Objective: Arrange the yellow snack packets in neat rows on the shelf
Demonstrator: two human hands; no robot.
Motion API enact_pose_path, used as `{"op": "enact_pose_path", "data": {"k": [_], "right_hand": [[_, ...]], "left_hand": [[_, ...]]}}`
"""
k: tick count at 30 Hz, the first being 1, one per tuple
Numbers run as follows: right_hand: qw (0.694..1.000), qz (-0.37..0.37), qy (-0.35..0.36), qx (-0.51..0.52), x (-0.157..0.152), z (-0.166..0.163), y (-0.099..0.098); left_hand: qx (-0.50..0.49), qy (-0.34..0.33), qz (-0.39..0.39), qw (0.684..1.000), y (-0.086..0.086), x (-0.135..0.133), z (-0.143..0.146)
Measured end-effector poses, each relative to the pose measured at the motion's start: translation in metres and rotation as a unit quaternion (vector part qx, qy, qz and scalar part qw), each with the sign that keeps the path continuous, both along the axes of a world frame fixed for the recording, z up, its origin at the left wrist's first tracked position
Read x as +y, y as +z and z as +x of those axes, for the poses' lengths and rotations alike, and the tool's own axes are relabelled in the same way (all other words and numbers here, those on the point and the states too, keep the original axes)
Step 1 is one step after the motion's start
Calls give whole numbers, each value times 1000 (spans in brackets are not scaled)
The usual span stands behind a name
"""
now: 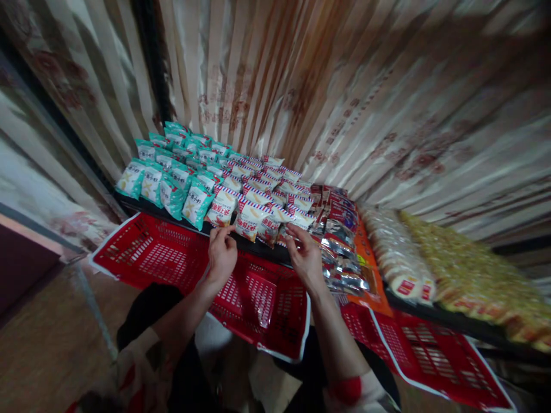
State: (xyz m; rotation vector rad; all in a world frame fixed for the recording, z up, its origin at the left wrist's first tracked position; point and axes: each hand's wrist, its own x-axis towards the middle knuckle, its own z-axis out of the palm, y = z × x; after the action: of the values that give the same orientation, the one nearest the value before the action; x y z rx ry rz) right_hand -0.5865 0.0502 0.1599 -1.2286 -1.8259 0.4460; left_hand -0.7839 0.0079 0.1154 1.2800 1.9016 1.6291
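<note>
My left hand (pixel 221 250) reaches up to the front edge of a dark shelf (pixel 434 314), fingers curled at the lower edge of a red, white and blue snack packet (pixel 220 207). My right hand (pixel 303 253) is raised beside it, fingers bent and touching the bottom of other striped packets (pixel 269 228) in the front row. Whether either hand truly grips a packet is hard to tell. Rows of teal snack packets (pixel 172 175) lie at the left of the shelf.
Dark red and silver packets (pixel 340 235) lie right of my hands, then pale wrapped biscuits (pixel 394 255) and yellow packets (pixel 469 269). Red plastic baskets (pixel 172 255) hang below the shelf front, another (pixel 434 355) at right. Striped curtains (pixel 344 86) hang behind.
</note>
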Motion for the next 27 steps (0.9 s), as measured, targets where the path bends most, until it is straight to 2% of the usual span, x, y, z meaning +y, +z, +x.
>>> {"op": "enact_pose_path", "data": {"k": [2,5,9,12,16,19,24,27], "right_hand": [[1000,7,10,-13,-2,-8,-5],[999,17,21,-44,-6,-15,-17],[996,31,29,-80,-10,-18,-34],[994,46,33,-95,-12,-19,-39],[990,81,40,-105,-15,-25,-38],[983,129,51,-120,-16,-34,-34],[954,205,84,-202,-12,-53,-27],[944,207,86,-243,-8,-64,-28]], "left_hand": [[1,-15,-8,1000,-7,-2,-12],[-8,-88,-13,996,-19,-6,-22],[-2,-181,-18,983,-32,-8,-21],[20,-192,-23,981,-36,-4,-13],[46,-162,-22,986,-28,1,3],[79,-92,2,993,-16,2,7],[145,41,42,988,-6,4,-13],[209,71,63,973,-9,7,-30]]}}
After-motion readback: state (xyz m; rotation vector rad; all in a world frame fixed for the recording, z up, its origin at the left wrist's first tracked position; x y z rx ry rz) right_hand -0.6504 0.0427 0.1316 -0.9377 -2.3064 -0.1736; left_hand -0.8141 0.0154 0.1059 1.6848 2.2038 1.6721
